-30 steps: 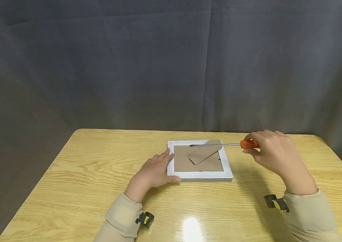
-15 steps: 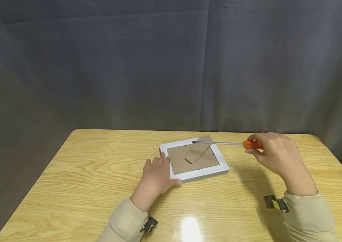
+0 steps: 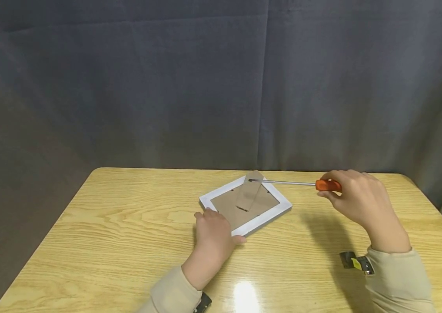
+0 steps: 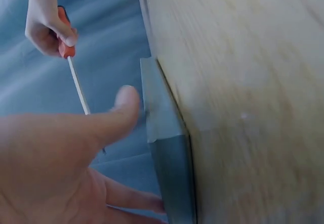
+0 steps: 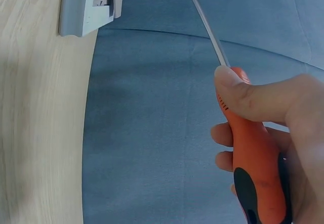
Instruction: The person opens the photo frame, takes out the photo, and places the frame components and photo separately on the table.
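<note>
A white picture frame point(image 3: 261, 220) lies back side up on the table, turned at an angle, its brown backing board and stand point(image 3: 253, 191) showing. My left hand point(image 3: 214, 237) holds the frame's near left corner, fingers along the left edge and thumb by the front edge. In the left wrist view its thumb stretches out beside the grey side of the frame point(image 4: 169, 113). My right hand point(image 3: 357, 198) grips the orange handle of a flathead screwdriver point(image 5: 255, 148) between thumb and fingers. The blade points left, its tip overlapping the upper part of the stand in the head view.
The wooden table point(image 3: 127, 234) ends at a dark grey curtain point(image 3: 166, 87) behind it. A small black camera sits at the right wrist point(image 3: 355, 262), and another shows partly at the left sleeve.
The frame has turned counterclockwise under my left hand, which has moved right and slightly nearer. My right hand has stayed nearly still with the screwdriver in its grip.
</note>
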`<state>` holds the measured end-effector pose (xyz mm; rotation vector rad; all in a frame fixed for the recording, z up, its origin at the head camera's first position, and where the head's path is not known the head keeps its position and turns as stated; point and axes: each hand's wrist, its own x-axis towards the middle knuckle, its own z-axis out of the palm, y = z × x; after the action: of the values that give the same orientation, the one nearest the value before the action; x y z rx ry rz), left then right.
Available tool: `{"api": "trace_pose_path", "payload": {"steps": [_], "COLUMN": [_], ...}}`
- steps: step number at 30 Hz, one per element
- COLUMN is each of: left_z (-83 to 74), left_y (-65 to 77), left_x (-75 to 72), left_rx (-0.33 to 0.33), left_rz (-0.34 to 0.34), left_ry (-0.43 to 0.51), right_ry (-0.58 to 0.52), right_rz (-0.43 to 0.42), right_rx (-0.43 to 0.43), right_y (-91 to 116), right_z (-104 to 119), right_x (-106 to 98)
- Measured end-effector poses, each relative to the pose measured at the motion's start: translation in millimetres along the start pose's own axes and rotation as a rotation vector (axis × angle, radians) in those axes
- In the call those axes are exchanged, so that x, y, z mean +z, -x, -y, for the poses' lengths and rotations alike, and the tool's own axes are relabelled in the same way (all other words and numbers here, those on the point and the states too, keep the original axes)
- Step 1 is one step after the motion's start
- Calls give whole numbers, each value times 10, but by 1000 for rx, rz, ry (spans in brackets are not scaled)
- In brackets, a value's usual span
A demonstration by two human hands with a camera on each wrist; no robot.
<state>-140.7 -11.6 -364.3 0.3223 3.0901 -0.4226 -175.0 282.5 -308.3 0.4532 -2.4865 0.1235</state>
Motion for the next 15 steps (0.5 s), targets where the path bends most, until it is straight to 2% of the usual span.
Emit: {"api": "trace_pose_path", "payload": {"steps": [4, 10, 12, 15], "left_z": [51, 270, 356, 481], "left_y": [-13, -125, -172, -231], "left_x": [1, 25, 53, 109], "left_rx": [-9, -52, -59, -46], "left_rz": [-31, -116, -118, -83], "left_ry": [69, 248, 284, 362], "right_ry": [6, 3, 3, 4], "right_rz": [12, 14, 17, 24], "right_rx": [-1, -8, -5, 2], "right_y": [1, -1, 0, 6], "right_z": [-4, -3, -4, -4], "right_x": [7, 22, 21, 19]}}
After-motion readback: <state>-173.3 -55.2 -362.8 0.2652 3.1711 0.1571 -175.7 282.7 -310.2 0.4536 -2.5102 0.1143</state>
